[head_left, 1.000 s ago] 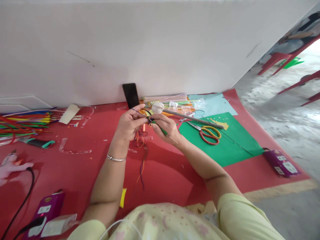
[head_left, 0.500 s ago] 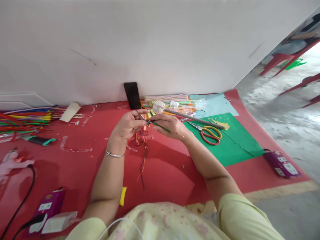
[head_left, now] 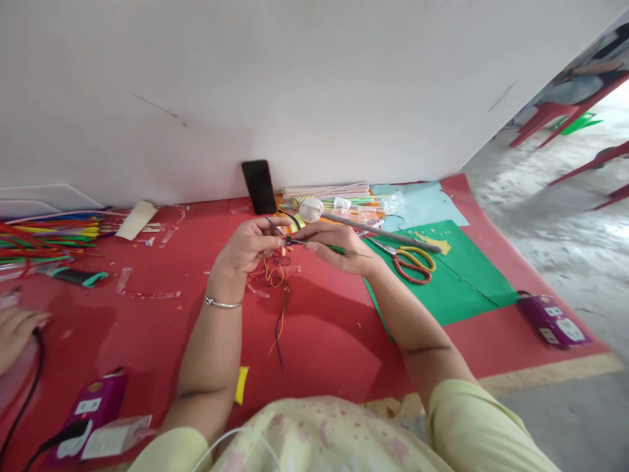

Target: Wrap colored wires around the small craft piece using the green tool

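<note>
My left hand [head_left: 248,248] is closed in a pinch on a small dark purple fuzzy strip [head_left: 289,242], held above the red tabletop. My right hand [head_left: 339,248] meets it from the other side, fingers closed on a thin dark wire [head_left: 361,255] with a green part that runs back under the palm. Both sets of fingertips almost touch, so the exact join is hidden. Just beyond them lies a grey stick [head_left: 378,229] with a round whitish head [head_left: 311,210]. Below hang or lie tangled orange and purple threads [head_left: 281,275]; I cannot tell which.
Red-and-yellow-handled scissors [head_left: 413,263] lie on a green sheet [head_left: 457,288] to the right. A black phone [head_left: 259,187] leans on the wall. Colourful pipe cleaners [head_left: 59,236] are at left, near another person's hand [head_left: 17,334]. Purple boxes [head_left: 555,321] sit at both sides.
Another person's hand has come in at the left edge, over the pink tool with the black cord. My fingers have shifted slightly, and the thin wire now shows past my right hand.
</note>
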A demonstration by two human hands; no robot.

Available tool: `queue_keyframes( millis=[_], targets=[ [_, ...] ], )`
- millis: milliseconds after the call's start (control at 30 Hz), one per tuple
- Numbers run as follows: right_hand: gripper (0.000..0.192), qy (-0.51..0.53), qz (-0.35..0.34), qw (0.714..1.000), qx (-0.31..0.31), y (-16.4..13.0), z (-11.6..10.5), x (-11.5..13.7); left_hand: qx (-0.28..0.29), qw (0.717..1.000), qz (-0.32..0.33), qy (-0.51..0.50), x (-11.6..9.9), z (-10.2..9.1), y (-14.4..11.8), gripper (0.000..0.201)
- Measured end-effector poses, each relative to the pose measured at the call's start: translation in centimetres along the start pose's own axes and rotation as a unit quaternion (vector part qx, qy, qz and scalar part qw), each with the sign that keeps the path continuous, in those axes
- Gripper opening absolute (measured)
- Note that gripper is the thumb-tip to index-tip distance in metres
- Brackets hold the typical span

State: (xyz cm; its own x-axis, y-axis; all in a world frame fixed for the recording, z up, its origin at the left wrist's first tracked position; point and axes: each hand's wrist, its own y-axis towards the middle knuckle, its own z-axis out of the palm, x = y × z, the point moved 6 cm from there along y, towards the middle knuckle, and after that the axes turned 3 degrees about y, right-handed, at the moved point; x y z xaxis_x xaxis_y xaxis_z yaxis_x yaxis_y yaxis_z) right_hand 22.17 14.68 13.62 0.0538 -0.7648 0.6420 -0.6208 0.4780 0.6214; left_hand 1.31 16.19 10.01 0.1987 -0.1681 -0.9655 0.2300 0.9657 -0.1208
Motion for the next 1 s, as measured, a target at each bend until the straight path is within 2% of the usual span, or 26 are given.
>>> queue_keyframes(
  millis=[67,133,233,300,400,533,667,867,933,1000],
  targets=[
    [0.032,0.08,0.055,0.995,-0.012,-0.1,-0.3,-0.8,0.012,1.0,0.004,-0.007,0.0,0.2,-0.1,0.044],
    [0.036,0.186,0.12,0.975,-0.03,-0.4,0.0,-2.2,0.026,0.999,0.008,-0.017,0.0,0.5,-0.2,0.042],
    [0.049,0.347,0.202,0.915,-0.048,-0.8,1.9,-4.5,0.034,0.999,0.022,-0.034,0.1,1.2,-0.2,0.041],
    [0.058,0.399,0.23,0.885,-0.071,-1.0,3.3,-5.7,0.02,0.998,0.036,-0.039,0.2,1.6,-0.1,0.04],
    [0.065,0.411,0.231,0.871,-0.136,-1.0,4.5,-6.8,-0.03,0.997,0.058,-0.032,0.4,1.8,0.0,0.04],
    [0.065,0.402,0.26,0.847,-0.231,-1.3,4.8,-7.8,-0.102,0.991,0.091,-0.007,0.9,1.8,0.2,0.041],
    [0.062,0.365,0.294,0.845,-0.259,-1.8,4.8,-8.5,-0.156,0.977,0.139,0.037,1.3,1.8,0.6,0.039],
    [0.065,0.373,0.308,0.82,-0.306,-2.0,5.4,-8.8,-0.179,0.972,0.151,0.0,1.8,2.0,1.1,0.043],
    [0.065,0.391,0.297,0.815,-0.308,-2.0,5.4,-8.7,-0.167,0.977,0.127,-0.027,1.9,2.1,1.0,0.046],
    [0.064,0.393,0.288,0.826,-0.284,-1.7,5.3,-8.5,-0.146,0.984,0.089,-0.041,2.1,2.3,1.0,0.048]
  ],
)
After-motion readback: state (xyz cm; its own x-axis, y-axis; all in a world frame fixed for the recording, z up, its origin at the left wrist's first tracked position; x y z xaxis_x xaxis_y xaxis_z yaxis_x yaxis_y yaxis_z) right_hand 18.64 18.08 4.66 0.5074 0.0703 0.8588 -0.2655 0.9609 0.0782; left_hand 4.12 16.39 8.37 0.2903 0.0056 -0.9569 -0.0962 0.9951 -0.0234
